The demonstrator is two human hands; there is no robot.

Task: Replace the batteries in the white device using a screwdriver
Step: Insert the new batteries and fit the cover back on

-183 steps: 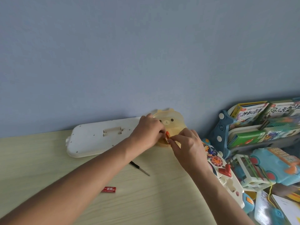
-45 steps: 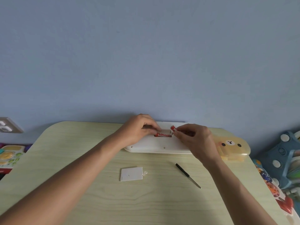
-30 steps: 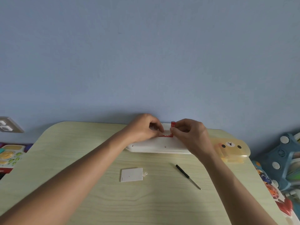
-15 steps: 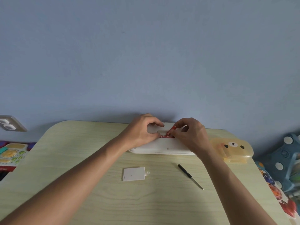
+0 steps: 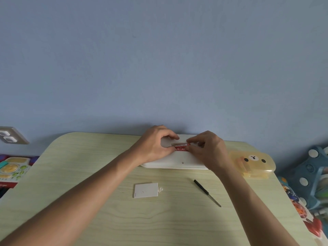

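The white device [image 5: 177, 161] lies face down along the table's far edge by the wall. Its battery bay holds red batteries [image 5: 181, 148] lying flat. My left hand [image 5: 154, 144] grips the device at the left of the bay, its thumb at the batteries' left end. My right hand [image 5: 206, 150] pinches the right end of a red battery in the bay. The white battery cover [image 5: 145, 190] lies on the table nearer me. The black-handled screwdriver [image 5: 206, 192] lies to the right of the cover, untouched.
A yellow translucent bear-shaped box [image 5: 253, 163] stands right of the device. Toys [image 5: 312, 183] crowd the floor past the table's right edge; more toys [image 5: 12, 170] and a wall socket [image 5: 10, 137] are at the left. The wooden table [image 5: 88, 201] reaches toward me.
The raised red battery in my right hand has been tipped down until it lies flat in the bay. My left hand has stayed on the device.
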